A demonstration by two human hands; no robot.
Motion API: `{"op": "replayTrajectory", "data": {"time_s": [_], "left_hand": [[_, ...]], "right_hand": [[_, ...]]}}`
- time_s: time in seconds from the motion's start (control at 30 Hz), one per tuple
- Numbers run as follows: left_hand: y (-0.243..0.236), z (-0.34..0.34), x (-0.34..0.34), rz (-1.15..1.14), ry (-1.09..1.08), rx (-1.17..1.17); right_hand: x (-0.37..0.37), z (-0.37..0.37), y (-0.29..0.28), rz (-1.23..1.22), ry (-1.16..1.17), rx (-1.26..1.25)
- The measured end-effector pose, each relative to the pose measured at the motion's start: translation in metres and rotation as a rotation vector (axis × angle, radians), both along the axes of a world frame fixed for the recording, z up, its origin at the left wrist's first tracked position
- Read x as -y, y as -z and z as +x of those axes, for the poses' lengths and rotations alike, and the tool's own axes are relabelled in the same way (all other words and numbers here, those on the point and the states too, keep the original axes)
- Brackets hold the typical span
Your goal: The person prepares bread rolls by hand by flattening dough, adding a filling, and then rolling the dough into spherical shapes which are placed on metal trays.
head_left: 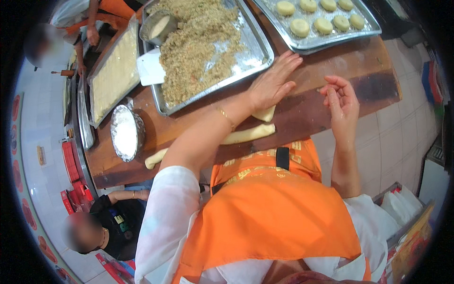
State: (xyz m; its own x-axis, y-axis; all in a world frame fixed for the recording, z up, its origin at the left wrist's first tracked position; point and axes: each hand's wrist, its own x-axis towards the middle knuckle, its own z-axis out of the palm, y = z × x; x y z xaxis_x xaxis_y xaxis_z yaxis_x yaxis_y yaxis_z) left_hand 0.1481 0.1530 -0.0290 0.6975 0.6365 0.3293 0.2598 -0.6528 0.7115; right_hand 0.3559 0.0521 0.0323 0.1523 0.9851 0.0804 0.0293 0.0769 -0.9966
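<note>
My left hand (274, 84) lies on the wooden table with fingers stretched out flat, close to the near corner of a tray of round dough cakes (300, 27). A small piece of pale dough (265, 114) shows from beneath the heel of this hand. Along the near table edge lies a long dough roll (250, 134), its middle hidden by my left forearm. My right hand (341, 98) hovers over the table's right part, fingers loosely bent and thumb apart, with nothing visible in it.
A large metal tray (270, 56) of crumbly brown filling holds a metal bowl (160, 27) and a white scraper (151, 67). To its left are a bowl of white flour (125, 132) and a plastic-covered dough tray (114, 71). Another person's hand (93, 36) is at far left; someone sits lower left.
</note>
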Motion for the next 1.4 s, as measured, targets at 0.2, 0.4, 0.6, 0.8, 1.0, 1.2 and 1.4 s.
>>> {"op": "replayTrajectory", "data": {"time_s": [0.2,0.4,0.6,0.8,1.0,1.2,1.4], "left_hand": [[0.002,0.006,0.007,0.415,0.045,-0.349],[-0.009,-0.007,0.052,0.309,0.003,-0.255],[-0.006,-0.024,0.063,0.138,-0.142,-0.215],[-0.028,-0.059,0.082,0.119,-0.164,-0.386],[-0.037,-0.076,0.099,-0.129,-0.378,-0.104],[-0.055,-0.113,0.139,-1.121,-0.193,1.147],[-0.052,-0.157,0.172,-1.058,-0.23,1.417]], "right_hand": [[0.011,0.003,0.006,-0.006,-0.019,-0.01],[0.011,-0.004,0.003,0.001,-0.03,0.002],[0.009,-0.036,-0.009,-0.02,-0.178,0.083],[-0.063,-0.082,-0.027,0.343,-0.348,0.588],[-0.164,-0.136,-0.002,0.147,-0.615,1.219],[-0.195,-0.219,0.047,0.233,-0.642,1.193],[-0.188,-0.27,0.016,0.425,-0.458,1.172]]}}
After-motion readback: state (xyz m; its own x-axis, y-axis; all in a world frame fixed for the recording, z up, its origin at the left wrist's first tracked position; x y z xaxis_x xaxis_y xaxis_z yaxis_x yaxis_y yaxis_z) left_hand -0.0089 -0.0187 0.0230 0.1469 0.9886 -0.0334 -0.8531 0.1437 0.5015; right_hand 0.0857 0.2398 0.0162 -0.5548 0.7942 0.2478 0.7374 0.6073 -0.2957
